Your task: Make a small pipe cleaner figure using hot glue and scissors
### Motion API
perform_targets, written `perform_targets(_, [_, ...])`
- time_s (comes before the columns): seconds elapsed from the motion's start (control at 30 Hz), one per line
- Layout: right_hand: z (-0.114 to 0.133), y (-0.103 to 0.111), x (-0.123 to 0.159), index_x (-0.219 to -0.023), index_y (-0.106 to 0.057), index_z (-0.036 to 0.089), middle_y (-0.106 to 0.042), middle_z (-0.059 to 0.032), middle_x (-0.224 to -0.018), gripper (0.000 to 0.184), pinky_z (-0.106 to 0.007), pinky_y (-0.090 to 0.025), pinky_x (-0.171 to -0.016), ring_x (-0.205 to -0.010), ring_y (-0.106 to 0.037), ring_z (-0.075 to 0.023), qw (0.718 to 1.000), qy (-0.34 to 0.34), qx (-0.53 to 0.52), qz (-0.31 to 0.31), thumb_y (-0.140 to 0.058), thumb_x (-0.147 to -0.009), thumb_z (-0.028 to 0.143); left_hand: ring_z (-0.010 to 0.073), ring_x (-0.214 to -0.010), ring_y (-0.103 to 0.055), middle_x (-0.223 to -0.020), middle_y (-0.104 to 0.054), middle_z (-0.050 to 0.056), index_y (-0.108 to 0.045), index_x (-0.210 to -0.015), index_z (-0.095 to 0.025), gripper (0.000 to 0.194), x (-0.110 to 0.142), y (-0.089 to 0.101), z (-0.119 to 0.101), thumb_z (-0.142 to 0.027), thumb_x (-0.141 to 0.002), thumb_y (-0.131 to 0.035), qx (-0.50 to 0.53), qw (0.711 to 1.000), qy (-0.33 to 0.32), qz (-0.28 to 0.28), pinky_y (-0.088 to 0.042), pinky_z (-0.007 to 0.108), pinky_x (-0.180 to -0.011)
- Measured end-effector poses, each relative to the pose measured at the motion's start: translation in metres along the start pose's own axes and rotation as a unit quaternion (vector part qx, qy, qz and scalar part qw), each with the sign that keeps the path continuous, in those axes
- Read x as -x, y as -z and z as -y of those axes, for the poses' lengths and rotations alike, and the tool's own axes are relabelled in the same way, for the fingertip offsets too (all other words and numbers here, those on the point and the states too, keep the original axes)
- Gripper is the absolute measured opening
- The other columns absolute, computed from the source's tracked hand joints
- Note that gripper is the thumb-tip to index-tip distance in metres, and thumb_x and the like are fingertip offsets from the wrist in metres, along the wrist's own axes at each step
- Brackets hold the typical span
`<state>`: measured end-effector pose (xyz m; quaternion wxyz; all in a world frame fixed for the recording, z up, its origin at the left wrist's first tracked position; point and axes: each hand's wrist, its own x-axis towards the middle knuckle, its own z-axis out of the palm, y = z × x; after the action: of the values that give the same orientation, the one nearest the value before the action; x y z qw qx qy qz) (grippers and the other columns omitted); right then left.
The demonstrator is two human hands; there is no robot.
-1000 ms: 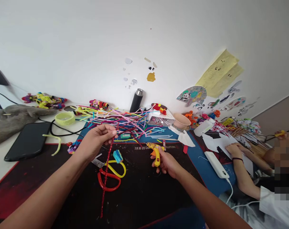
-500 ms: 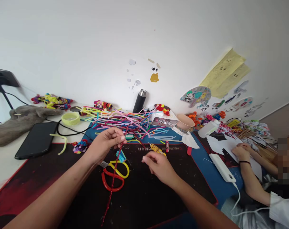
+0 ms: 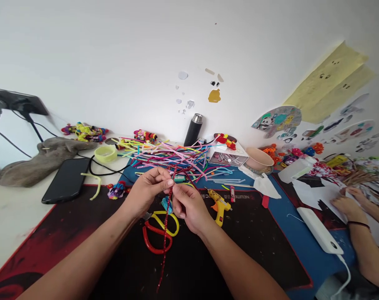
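Note:
Pinched in my left hand (image 3: 150, 189) is a red glittery pipe cleaner (image 3: 165, 246), its long end hanging down over the mat. My right hand (image 3: 189, 206) is closed at the same spot, fingertips together on the pipe cleaner right beside the left thumb. Behind the hanging strand lie scissors (image 3: 156, 250) with one red and one yellow handle loop. A small blue bundle (image 3: 167, 205) sits just above them, partly covered by my fingers. To the right of my right hand a yellow glue gun (image 3: 220, 205) lies on the mat.
A heap of colourful pipe cleaners (image 3: 173, 156) spreads along the back, before a black thermos (image 3: 194, 130). On the left are a phone (image 3: 64, 181) and a yellow-green tape roll (image 3: 105, 154). A white power bank (image 3: 320, 230) lies right, near another person's hands (image 3: 348, 208).
My right hand has let go of the glue gun, leaving it on the mat, and moved left to the pipe cleaner. My left hand keeps its pinch. The view has shifted left.

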<state>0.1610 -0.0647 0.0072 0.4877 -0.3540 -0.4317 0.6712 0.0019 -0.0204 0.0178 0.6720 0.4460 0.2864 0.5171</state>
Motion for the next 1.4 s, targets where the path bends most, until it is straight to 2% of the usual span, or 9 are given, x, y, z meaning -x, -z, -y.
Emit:
perform_targets(0.23, [0.002, -0.003, -0.011, -0.08, -0.071, 0.019, -0.036, 0.0138, -0.042, 0.048, -0.021, -0.017, -0.04, -0.037, -0.022, -0.0043, 0.998, -0.028, -0.061, -0.01, -0.096, -0.074, 0.06, 0.0127, -0.063, -0.061, -0.068, -0.071, 0.0, -0.075, -0.084, -0.018, 0.034, -0.002, 0.006, 0.006, -0.039, -0.074, -0.101, -0.012, 1.0, -0.005, -0.008, -0.049, 0.023, -0.064])
perform_targets(0.4, [0.017, 0.01, -0.012, -0.076, -0.069, 0.02, -0.034, 0.0138, -0.042, 0.053, -0.02, -0.017, -0.039, -0.037, -0.022, -0.0043, 0.998, -0.027, -0.044, -0.029, -0.097, -0.068, 0.065, 0.0257, -0.098, -0.074, -0.102, -0.082, 0.008, -0.08, -0.111, -0.022, 0.04, -0.007, 0.023, 0.004, -0.053, -0.086, -0.089, -0.142, 0.989, -0.001, -0.028, -0.056, 0.033, -0.084])
perform_targets(0.57, [0.012, 0.034, -0.009, -0.079, -0.071, 0.019, -0.038, 0.0122, -0.043, 0.045, -0.021, -0.018, -0.04, -0.038, -0.026, -0.0055, 0.997, -0.011, -0.039, -0.067, -0.094, -0.076, 0.058, 0.0338, -0.119, -0.071, -0.125, -0.08, 0.008, -0.082, -0.122, -0.029, 0.044, -0.005, 0.034, 0.0, -0.045, -0.082, -0.091, -0.387, 0.913, 0.024, 0.129, -0.052, 0.043, -0.105])
perform_targets(0.73, [0.002, 0.04, -0.007, -0.082, -0.072, 0.02, -0.04, 0.0113, -0.044, 0.042, -0.021, -0.02, -0.04, -0.039, -0.029, -0.0063, 0.998, -0.02, -0.036, -0.055, -0.09, -0.081, 0.058, 0.0352, -0.132, -0.063, -0.134, -0.075, 0.008, -0.079, -0.129, -0.032, 0.048, -0.001, 0.032, -0.003, -0.024, -0.082, -0.086, -0.515, 0.81, 0.01, 0.282, -0.044, 0.049, -0.116])
perform_targets(0.9, [0.002, 0.037, -0.01, -0.08, -0.072, 0.021, -0.04, 0.0109, -0.044, 0.042, -0.022, -0.021, -0.04, -0.039, -0.029, -0.0072, 0.998, -0.018, -0.028, -0.046, -0.088, -0.083, 0.059, 0.0345, -0.13, -0.061, -0.13, -0.074, 0.008, -0.081, -0.112, -0.028, 0.031, -0.001, 0.028, 0.003, -0.015, -0.084, -0.076, -0.568, 0.768, -0.001, 0.295, -0.041, 0.051, -0.117])
perform_targets(1.0, [0.004, 0.034, -0.012, -0.079, -0.071, 0.021, -0.04, 0.0106, -0.044, 0.043, -0.022, -0.021, -0.04, -0.039, -0.029, -0.0074, 0.998, -0.023, -0.021, -0.048, -0.087, -0.083, 0.06, 0.0339, -0.121, -0.064, -0.12, -0.075, 0.009, -0.078, -0.106, -0.026, 0.02, -0.003, 0.029, 0.007, -0.02, -0.087, -0.073, -0.567, 0.787, 0.004, 0.244, -0.046, 0.05, -0.111])
perform_targets(1.2, [0.012, 0.028, -0.014, -0.078, -0.068, 0.022, -0.039, 0.0107, -0.043, 0.042, -0.022, -0.022, -0.04, -0.04, -0.031, -0.008, 0.999, -0.025, 0.008, -0.043, -0.086, -0.084, 0.06, 0.0253, -0.092, -0.071, -0.101, -0.072, 0.004, -0.066, -0.111, -0.024, 0.037, -0.007, 0.026, -0.002, -0.054, -0.093, -0.076, -0.336, 0.934, 0.083, 0.082, -0.06, 0.037, -0.077])
perform_targets(1.27, [0.015, 0.028, -0.016, -0.077, -0.067, 0.022, -0.039, 0.0109, -0.044, 0.042, -0.022, -0.022, -0.04, -0.039, -0.031, -0.0082, 0.999, -0.02, 0.025, -0.036, -0.085, -0.086, 0.06, 0.0193, -0.075, -0.066, -0.088, -0.067, 0.001, -0.064, -0.105, -0.022, 0.043, -0.008, 0.023, -0.006, -0.058, -0.088, -0.082, -0.248, 0.962, 0.107, 0.049, -0.056, 0.03, -0.064])
perform_targets(1.4, [0.019, 0.026, -0.024, -0.078, -0.065, 0.023, -0.043, 0.0096, -0.047, 0.042, -0.025, -0.023, -0.041, -0.039, -0.032, -0.0087, 0.996, -0.007, 0.085, -0.011, -0.081, -0.09, 0.06, 0.0107, -0.057, -0.051, -0.07, -0.061, -0.002, -0.064, -0.091, -0.019, 0.043, -0.01, 0.019, -0.008, -0.056, -0.086, -0.087, -0.108, 0.984, 0.139, 0.003, -0.043, 0.022, -0.052])
